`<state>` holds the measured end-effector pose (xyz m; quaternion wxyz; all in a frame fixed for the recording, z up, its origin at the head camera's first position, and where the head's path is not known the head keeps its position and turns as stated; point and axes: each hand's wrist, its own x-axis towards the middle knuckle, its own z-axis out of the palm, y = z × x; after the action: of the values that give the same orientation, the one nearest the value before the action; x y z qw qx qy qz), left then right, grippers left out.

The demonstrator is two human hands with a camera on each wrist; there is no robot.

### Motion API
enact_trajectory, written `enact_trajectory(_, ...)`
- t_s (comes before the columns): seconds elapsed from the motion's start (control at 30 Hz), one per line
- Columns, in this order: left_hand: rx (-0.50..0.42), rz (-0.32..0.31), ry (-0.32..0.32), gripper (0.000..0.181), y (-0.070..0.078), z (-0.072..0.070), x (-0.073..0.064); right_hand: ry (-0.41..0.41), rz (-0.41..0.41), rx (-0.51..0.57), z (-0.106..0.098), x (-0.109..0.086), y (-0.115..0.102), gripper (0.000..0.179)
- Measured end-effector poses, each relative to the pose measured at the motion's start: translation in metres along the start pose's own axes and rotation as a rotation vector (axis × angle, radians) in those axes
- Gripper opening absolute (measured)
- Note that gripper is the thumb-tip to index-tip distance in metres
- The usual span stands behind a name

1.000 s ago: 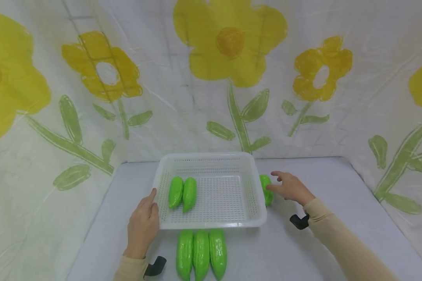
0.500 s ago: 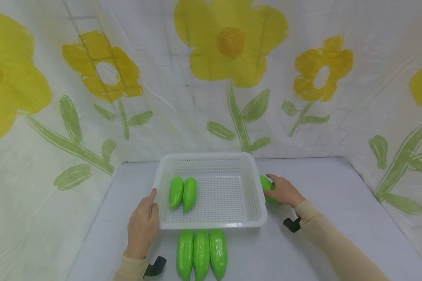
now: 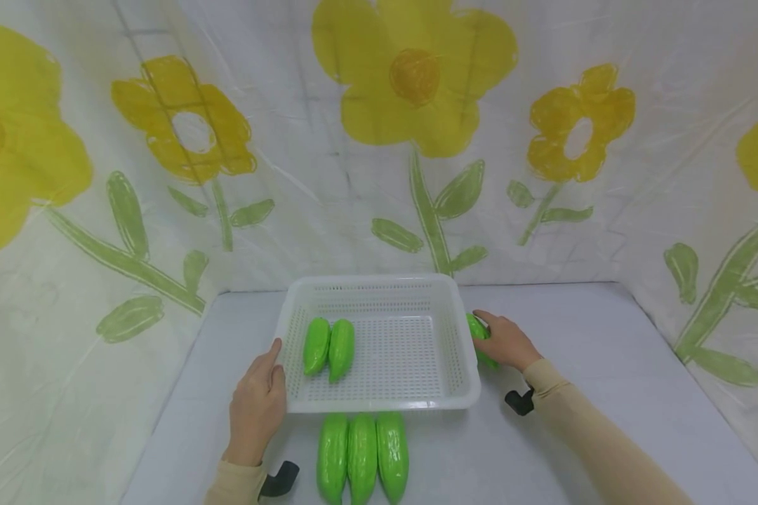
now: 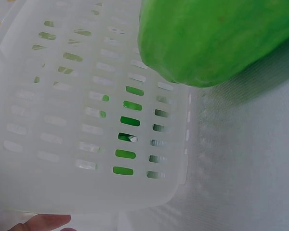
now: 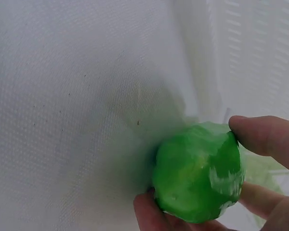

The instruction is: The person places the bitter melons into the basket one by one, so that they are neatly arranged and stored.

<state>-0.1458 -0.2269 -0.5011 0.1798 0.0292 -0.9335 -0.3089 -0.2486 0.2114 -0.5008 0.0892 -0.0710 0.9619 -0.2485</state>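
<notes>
A white plastic basket [image 3: 379, 404] with slotted walls stands on the table. Inside, toward its left, lie two glossy green gourd-shaped vegetables [image 3: 341, 351]. My left hand [image 3: 257, 403] rests against the basket's left side near the front corner, index finger straight along the rim; a fingertip [image 4: 48, 221] shows by the rim in the left wrist view. Just right of the basket, my right hand [image 3: 508, 342] grips another green gourd [image 5: 197, 173], thumb on one side and fingers around the other. The basket wall partly hides this gourd in the head view.
Three more green gourds [image 3: 362, 456] lie side by side in front of the basket; one bulks large in the left wrist view. A white cloth covers the table [image 3: 606, 337]. Behind it hangs a sheet [image 3: 290, 210] printed with yellow flowers.
My right hand has moved left and down onto the gourd beside the basket and closed its fingers around it. The gourd has tilted. My left hand and the basket have stayed put.
</notes>
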Motion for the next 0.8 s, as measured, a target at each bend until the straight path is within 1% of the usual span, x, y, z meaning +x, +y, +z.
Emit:
enact_trajectory(0.3, -0.004, 0.003, 0.001, 0.047, 0.0, 0.0, 0.0, -0.018, 0.039, 0.029, 0.001, 0.001, 0.002, 0.072)
enact_trajectory(0.5, -0.005, 0.011, 0.011, 0.047, 0.002, -0.001, 0.0, -0.021, 0.041, 0.056, -0.002, 0.0, 0.006, 0.073)
enact_trajectory(0.67, -0.014, 0.006, 0.009, 0.047, 0.002, -0.001, 0.0, -0.02, 0.057, 0.088, -0.011, -0.004, 0.008, 0.072)
enact_trajectory(0.8, -0.018, 0.006, 0.01, 0.046, 0.001, 0.0, 0.0, -0.004, 0.053, 0.109, -0.026, -0.011, 0.006, 0.073)
